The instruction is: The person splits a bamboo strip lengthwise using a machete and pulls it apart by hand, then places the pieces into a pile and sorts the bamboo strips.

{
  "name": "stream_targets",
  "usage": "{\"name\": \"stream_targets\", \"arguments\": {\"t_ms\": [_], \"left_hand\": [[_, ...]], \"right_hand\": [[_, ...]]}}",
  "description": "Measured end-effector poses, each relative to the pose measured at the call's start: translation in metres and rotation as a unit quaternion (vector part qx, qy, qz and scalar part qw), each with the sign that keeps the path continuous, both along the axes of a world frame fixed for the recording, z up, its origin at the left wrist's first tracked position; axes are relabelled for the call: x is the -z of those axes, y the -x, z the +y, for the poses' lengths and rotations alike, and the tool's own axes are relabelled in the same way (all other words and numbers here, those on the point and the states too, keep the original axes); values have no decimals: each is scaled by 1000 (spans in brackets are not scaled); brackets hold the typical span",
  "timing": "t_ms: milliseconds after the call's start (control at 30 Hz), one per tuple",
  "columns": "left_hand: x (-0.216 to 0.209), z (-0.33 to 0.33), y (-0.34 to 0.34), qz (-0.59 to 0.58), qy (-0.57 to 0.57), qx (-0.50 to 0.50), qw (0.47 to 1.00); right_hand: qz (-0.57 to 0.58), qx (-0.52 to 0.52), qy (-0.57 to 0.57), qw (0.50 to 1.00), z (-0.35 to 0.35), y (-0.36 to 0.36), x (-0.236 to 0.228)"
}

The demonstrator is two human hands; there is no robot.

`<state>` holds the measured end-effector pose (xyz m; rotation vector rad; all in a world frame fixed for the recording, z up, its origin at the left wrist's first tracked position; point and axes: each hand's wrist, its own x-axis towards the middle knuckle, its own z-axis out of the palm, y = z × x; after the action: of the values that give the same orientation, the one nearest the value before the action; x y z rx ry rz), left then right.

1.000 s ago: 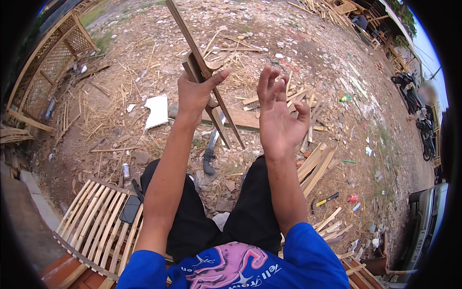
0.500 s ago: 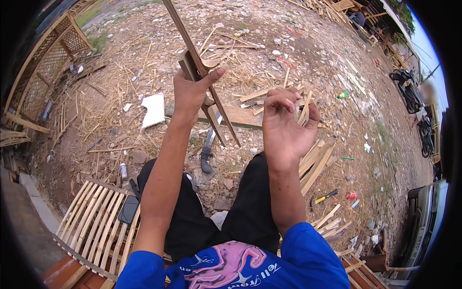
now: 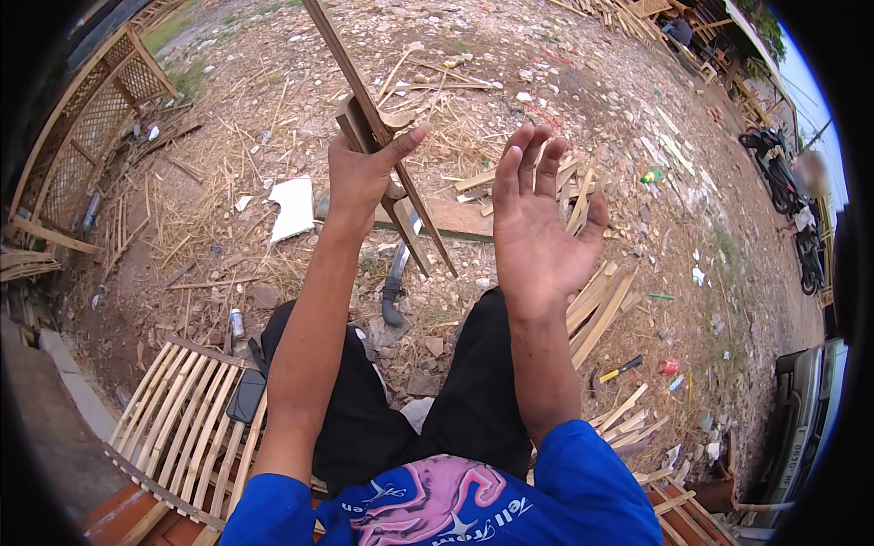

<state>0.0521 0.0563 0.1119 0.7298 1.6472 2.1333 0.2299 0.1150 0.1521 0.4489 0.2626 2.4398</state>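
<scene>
Blue short-sleeved T-shirt (image 3: 564,500), pink-and-white print (image 3: 432,491), black trousers (image 3: 478,391), bare hands (image 3: 543,250)

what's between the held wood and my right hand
Just air between wood and right hand; the head view shows a plank and littered ground beyond.

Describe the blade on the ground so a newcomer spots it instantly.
Start at the person's black trousers and look to the ground just beyond the gap between the knees. There, below the brown wooden piece in the left hand, is the blade. Its dark, hooked handle and pale metal distinguish it from the plank nearby.
</scene>
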Motion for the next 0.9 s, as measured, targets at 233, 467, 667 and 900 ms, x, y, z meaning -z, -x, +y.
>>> {"name": "stream_targets", "arguments": {"t_ms": [233, 467, 667, 900], "left_hand": [[-12, -5, -2, 17, -31, 84, 996], [-8, -8, 14, -50, -139, 194, 970], [-6, -22, 29, -35, -176, 181, 967], [-4, -32, 42, -2, -223, 183, 957]], "right_hand": [[-495, 265, -630, 537, 48, 28, 59], [-474, 147, -768, 405, 27, 50, 69], [-476, 158, -759, 416, 29, 58, 76], [-479, 135, -743, 448, 41, 61, 89]]}}
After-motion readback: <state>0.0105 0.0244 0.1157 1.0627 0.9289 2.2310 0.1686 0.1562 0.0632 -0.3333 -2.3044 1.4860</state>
